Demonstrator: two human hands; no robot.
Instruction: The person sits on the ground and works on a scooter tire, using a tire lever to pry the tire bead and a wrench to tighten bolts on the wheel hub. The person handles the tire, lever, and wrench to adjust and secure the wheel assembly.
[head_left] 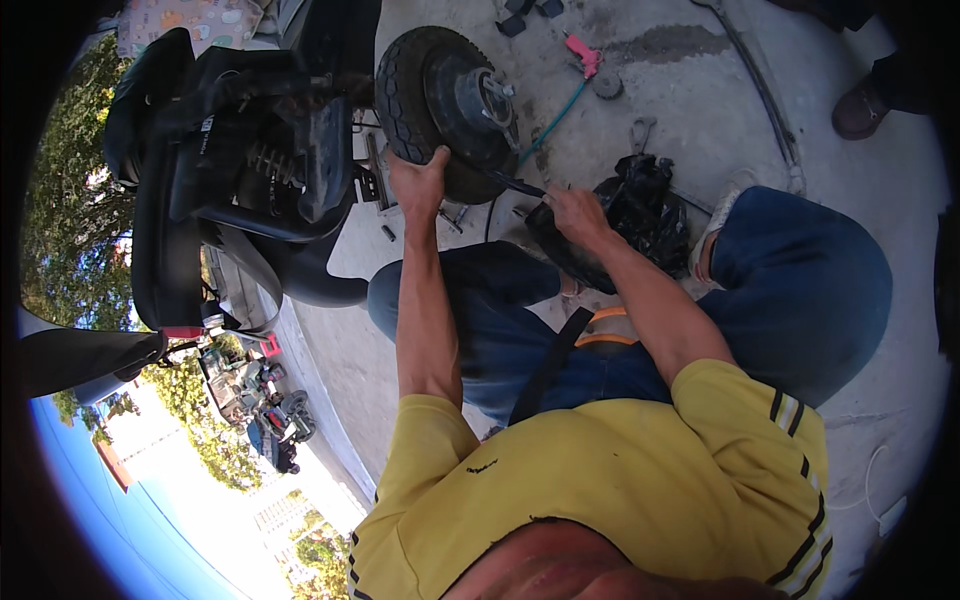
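A wheel with a treaded black tyre [406,100] and a wide metal hub [470,98] stands on the ground in front of me. My left hand [418,182] grips the tyre's near edge, thumb up along the tread and fingers partly hidden. Closed around the end of a long, thin dark piece [515,183] is my right hand [580,215]. That piece reaches from my fist to the wheel's near right rim; I cannot tell whether it is a lever or a strip of rubber. Just behind my right hand lies a crumpled black plastic bag [645,195].
A black scooter [240,150] takes up the left side. Beyond the wheel lie a pink air-gun-like tool [582,55] with a teal hose [552,130] and a long metal bar [755,75]. A wrench [641,133] is near the bag. Another person's shoe [860,110] is at far right.
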